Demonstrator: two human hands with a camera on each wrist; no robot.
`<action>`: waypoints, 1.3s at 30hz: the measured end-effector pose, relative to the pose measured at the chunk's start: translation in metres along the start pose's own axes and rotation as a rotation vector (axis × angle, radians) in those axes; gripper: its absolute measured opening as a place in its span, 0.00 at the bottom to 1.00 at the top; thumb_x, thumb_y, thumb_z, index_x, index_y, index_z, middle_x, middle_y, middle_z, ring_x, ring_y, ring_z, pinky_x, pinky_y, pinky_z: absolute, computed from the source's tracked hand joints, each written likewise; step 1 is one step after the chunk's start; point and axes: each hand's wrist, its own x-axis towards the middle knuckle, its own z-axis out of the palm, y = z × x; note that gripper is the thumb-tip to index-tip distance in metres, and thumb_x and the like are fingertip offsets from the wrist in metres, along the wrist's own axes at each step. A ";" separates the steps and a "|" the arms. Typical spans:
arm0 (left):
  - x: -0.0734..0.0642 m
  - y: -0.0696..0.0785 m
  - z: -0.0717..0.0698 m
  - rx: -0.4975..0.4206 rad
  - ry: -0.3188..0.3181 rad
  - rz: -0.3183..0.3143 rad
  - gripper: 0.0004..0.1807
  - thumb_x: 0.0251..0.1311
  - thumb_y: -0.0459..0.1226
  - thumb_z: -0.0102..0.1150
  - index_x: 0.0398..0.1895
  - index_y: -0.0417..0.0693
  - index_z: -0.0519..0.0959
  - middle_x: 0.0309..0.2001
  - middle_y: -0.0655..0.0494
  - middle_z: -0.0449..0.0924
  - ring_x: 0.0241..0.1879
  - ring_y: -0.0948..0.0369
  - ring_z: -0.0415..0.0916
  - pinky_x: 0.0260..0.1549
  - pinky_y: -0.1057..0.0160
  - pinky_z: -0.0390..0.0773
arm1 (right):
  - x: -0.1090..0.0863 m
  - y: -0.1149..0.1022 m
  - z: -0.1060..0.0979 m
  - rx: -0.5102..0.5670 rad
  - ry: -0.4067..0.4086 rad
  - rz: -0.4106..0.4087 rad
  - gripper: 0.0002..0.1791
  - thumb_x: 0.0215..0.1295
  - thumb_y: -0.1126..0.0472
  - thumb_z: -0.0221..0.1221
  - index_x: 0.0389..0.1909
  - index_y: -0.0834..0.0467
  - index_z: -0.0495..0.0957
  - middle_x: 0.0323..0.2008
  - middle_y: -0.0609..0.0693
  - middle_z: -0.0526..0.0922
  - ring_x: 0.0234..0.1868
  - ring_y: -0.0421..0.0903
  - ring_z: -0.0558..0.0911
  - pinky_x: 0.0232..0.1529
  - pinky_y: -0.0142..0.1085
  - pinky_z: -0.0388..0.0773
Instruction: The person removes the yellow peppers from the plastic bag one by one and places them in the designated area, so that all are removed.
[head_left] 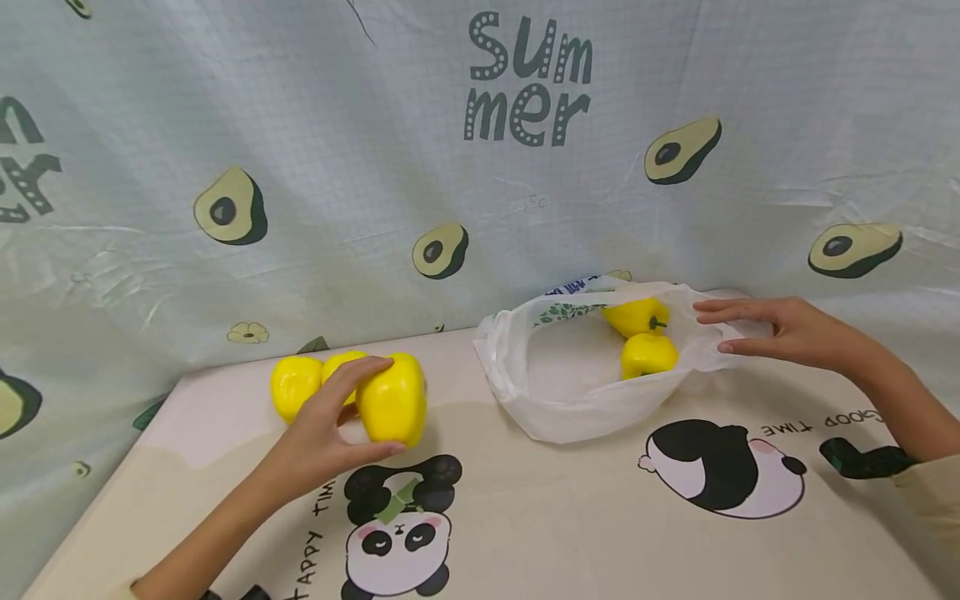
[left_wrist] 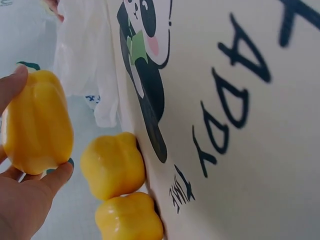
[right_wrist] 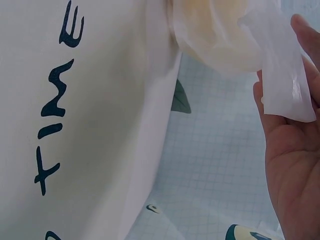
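Note:
My left hand (head_left: pixel 324 436) grips a yellow bell pepper (head_left: pixel 393 400) between thumb and fingers, raised in front of two more yellow peppers (left_wrist: pixel 114 165) that sit side by side at the table's back left. At the back right, a white plastic bag (head_left: pixel 577 421) lies with its mouth spread wide, and two yellow peppers (head_left: pixel 648 356) show inside it. My right hand (head_left: pixel 798 333) is at the bag's right edge, fingers stretched out and thumb apart. In the right wrist view, the bag's handle flap (right_wrist: pixel 287 75) hangs between that thumb and the fingers.
A pale cloth (head_left: pixel 570 517) printed with pandas and lettering covers the table. Behind its back edge hangs a curtain (head_left: pixel 337 167) with avocado prints, close behind the bag and the peppers.

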 end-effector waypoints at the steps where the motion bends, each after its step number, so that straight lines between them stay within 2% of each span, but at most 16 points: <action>1: -0.001 -0.001 -0.001 0.003 0.001 0.002 0.49 0.45 0.41 0.83 0.73 0.55 0.66 0.70 0.54 0.67 0.63 0.54 0.69 0.56 0.53 0.81 | 0.000 0.000 0.000 0.001 0.000 -0.003 0.27 0.60 0.53 0.73 0.61 0.43 0.82 0.63 0.30 0.76 0.57 0.13 0.65 0.46 0.15 0.68; 7: -0.008 -0.009 -0.007 0.006 -0.005 -0.005 0.51 0.45 0.40 0.83 0.74 0.55 0.65 0.71 0.54 0.65 0.65 0.54 0.67 0.57 0.49 0.80 | 0.000 0.001 0.002 -0.004 -0.003 0.000 0.27 0.59 0.53 0.73 0.61 0.43 0.82 0.64 0.29 0.75 0.57 0.12 0.64 0.46 0.15 0.67; 11: -0.011 -0.016 -0.013 0.010 -0.046 0.001 0.50 0.46 0.40 0.82 0.74 0.55 0.65 0.72 0.52 0.64 0.67 0.51 0.65 0.58 0.45 0.77 | -0.001 0.002 0.003 -0.010 -0.003 0.012 0.27 0.60 0.52 0.73 0.61 0.43 0.82 0.63 0.28 0.75 0.57 0.11 0.63 0.47 0.13 0.66; 15: -0.017 -0.020 -0.020 0.015 -0.080 -0.003 0.50 0.47 0.41 0.82 0.74 0.53 0.65 0.73 0.51 0.63 0.70 0.48 0.63 0.59 0.45 0.75 | -0.003 0.002 0.003 -0.012 -0.002 0.012 0.27 0.60 0.52 0.73 0.61 0.43 0.82 0.63 0.28 0.75 0.56 0.11 0.62 0.47 0.13 0.65; 23: -0.028 -0.022 -0.030 0.077 -0.052 -0.020 0.50 0.47 0.42 0.82 0.75 0.54 0.65 0.72 0.53 0.65 0.66 0.56 0.66 0.56 0.50 0.78 | -0.003 0.002 0.001 -0.049 -0.022 0.031 0.27 0.60 0.51 0.72 0.62 0.44 0.82 0.65 0.33 0.75 0.58 0.14 0.63 0.49 0.18 0.69; 28: -0.037 -0.024 -0.036 0.096 -0.036 -0.053 0.51 0.47 0.42 0.82 0.75 0.57 0.65 0.72 0.51 0.64 0.65 0.53 0.65 0.54 0.45 0.77 | -0.002 0.003 0.001 -0.062 -0.035 0.010 0.27 0.61 0.52 0.72 0.62 0.44 0.81 0.66 0.40 0.76 0.59 0.14 0.62 0.49 0.17 0.68; 30: -0.040 -0.026 -0.038 0.098 -0.026 -0.058 0.51 0.46 0.41 0.82 0.75 0.57 0.65 0.72 0.51 0.64 0.65 0.56 0.65 0.54 0.43 0.77 | -0.002 0.003 0.001 -0.063 -0.029 -0.003 0.27 0.61 0.52 0.72 0.62 0.45 0.82 0.66 0.42 0.77 0.58 0.13 0.61 0.49 0.16 0.68; 33: -0.042 -0.028 -0.040 0.101 -0.010 -0.048 0.52 0.44 0.40 0.83 0.75 0.58 0.65 0.72 0.54 0.65 0.65 0.69 0.64 0.52 0.42 0.77 | -0.003 0.002 0.000 -0.066 -0.029 0.011 0.27 0.61 0.52 0.72 0.62 0.45 0.82 0.66 0.42 0.77 0.58 0.13 0.62 0.50 0.17 0.68; 36: -0.044 -0.030 -0.043 0.099 -0.002 -0.026 0.52 0.43 0.39 0.84 0.74 0.57 0.66 0.71 0.56 0.65 0.63 0.78 0.61 0.53 0.46 0.79 | -0.005 0.001 0.000 -0.074 -0.034 0.029 0.27 0.61 0.50 0.72 0.62 0.44 0.82 0.66 0.42 0.77 0.59 0.15 0.64 0.50 0.19 0.70; 39: -0.046 -0.032 -0.046 0.108 -0.006 -0.029 0.52 0.44 0.39 0.83 0.74 0.58 0.66 0.70 0.57 0.65 0.63 0.80 0.61 0.54 0.61 0.80 | -0.006 0.002 0.001 -0.067 -0.035 0.018 0.26 0.61 0.50 0.72 0.61 0.44 0.82 0.66 0.45 0.78 0.59 0.17 0.65 0.50 0.19 0.70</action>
